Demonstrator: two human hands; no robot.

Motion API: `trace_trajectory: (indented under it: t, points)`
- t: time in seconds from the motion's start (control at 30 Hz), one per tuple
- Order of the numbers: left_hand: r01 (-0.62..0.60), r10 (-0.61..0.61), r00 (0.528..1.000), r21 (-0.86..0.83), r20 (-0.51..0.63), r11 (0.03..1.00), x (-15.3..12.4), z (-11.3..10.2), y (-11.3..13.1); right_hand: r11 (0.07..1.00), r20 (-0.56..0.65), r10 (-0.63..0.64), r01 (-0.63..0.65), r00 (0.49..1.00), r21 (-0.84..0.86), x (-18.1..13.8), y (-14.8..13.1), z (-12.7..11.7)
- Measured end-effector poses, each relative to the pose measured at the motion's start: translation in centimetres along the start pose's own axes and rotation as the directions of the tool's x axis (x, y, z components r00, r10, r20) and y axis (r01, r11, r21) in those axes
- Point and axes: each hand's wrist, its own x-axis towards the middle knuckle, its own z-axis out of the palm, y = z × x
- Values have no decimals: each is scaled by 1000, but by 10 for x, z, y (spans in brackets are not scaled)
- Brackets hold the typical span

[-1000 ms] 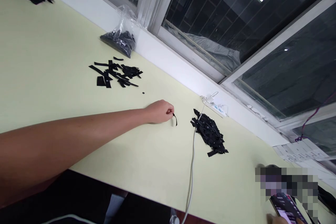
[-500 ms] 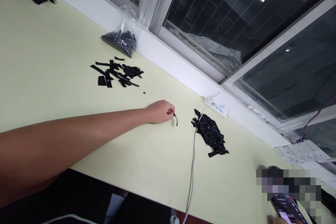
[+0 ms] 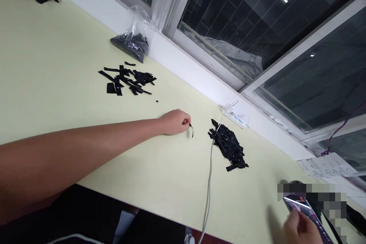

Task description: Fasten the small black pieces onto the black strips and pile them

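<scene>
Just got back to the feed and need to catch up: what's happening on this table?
The person's left hand rests out on the pale table, pinching one small black strip at its fingertips. A heap of black strips lies just beyond, beside a white cable; another scatter lies further off. At the lower right, a hand holds a phone; whose is unclear.

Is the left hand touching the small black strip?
Touching. The head view shows the left hand closed, its fingertips pinching the upper end of the small black strip.

L hand [image 3: 175,122] & forearm bare, R hand [image 3: 300,229] bare; black clothing [image 3: 85,213] below
</scene>
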Motion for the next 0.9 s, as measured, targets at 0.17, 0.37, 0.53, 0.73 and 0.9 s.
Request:
trace_trajectory:
  t: [0.17, 0.37, 0.53, 0.73, 0.9]
  points:
    - [5, -5, 1000, 4, 3, 1000, 1, 1, -1, 782, 7, -391, 329, 920, 529, -61, -167, -24]
    - [-32, 33, 999, 37, -25, 999, 2, 1, 0, 430, 22, -798, 543, 602, 721, -78, -318, -18]
    - [-45, 46, 999, 71, -8, 996, 1, 0, 4, 414, -104, -735, 565, 670, 714, -70, -330, 16]
    - [-89, 88, 996, 132, 13, 987, 3, 2, 4, 419, -42, -685, 440, 727, 794, -60, -316, 31]
    - [-85, 84, 996, 128, 11, 988, 3, 3, 4, 413, -27, -712, 451, 701, 791, -58, -328, 35]
